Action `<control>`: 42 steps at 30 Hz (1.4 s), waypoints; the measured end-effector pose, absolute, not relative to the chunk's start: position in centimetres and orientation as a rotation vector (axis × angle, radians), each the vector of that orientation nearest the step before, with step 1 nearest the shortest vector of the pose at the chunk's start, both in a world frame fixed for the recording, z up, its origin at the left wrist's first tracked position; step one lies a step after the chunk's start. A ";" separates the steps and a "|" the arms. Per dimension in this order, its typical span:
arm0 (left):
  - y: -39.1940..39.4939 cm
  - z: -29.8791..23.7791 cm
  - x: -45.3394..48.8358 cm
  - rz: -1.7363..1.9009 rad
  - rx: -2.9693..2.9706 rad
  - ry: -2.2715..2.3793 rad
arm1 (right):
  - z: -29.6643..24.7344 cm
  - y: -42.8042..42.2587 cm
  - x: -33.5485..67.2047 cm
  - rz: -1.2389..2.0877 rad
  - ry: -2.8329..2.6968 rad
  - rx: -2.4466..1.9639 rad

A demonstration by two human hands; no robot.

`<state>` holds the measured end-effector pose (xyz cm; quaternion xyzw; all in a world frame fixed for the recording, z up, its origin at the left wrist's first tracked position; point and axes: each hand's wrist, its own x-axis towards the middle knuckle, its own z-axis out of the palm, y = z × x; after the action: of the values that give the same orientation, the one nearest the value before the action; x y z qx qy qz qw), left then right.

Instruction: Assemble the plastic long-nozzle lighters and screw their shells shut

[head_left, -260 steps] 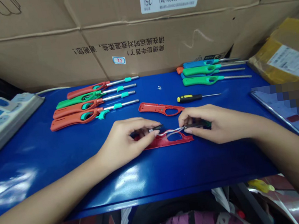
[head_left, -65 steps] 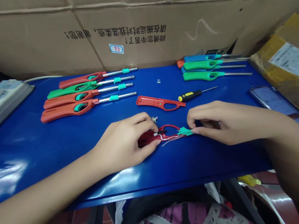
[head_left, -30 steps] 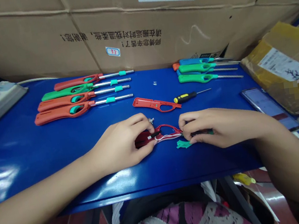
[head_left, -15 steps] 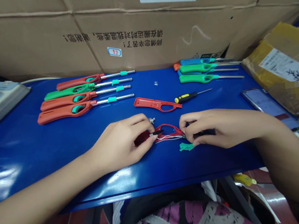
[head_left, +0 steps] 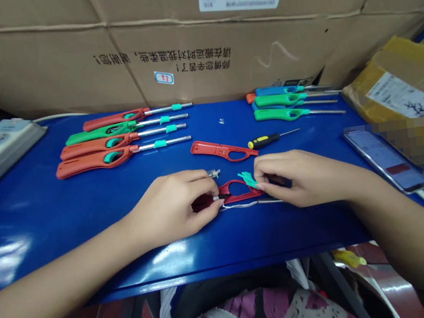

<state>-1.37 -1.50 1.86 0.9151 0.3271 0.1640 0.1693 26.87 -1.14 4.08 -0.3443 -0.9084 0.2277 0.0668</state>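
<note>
Green piece (head_left: 248, 179) has moved forward, apparently pinched by right hand (head_left: 297, 176).

Lighters (head_left: 86, 164), red casing (head_left: 215, 150) on blue table (head_left: 217, 250)

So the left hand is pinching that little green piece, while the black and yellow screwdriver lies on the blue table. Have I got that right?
Not quite: the head view shows the right hand pinching the green piece, not the left. The screwdriver does lie on the blue table.
</note>
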 end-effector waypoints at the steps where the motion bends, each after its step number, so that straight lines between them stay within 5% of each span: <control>1: -1.5 1.9 -1.4 0.460 2.610 0.923 | 4.0 -1.2 26.8 0.689 -2.751 -1.024; 20: -1.4 2.0 -1.5 0.384 2.679 0.874 | 2.5 -0.9 26.0 0.329 -2.819 -0.939; 42: -1.0 1.5 -1.4 0.887 2.496 0.896 | 3.0 -0.8 26.2 0.638 -2.411 -0.761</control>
<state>-1.42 -1.05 1.55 0.8793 0.3158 0.3124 0.1716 26.19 -0.77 2.97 -0.2814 -0.8918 0.2360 0.2641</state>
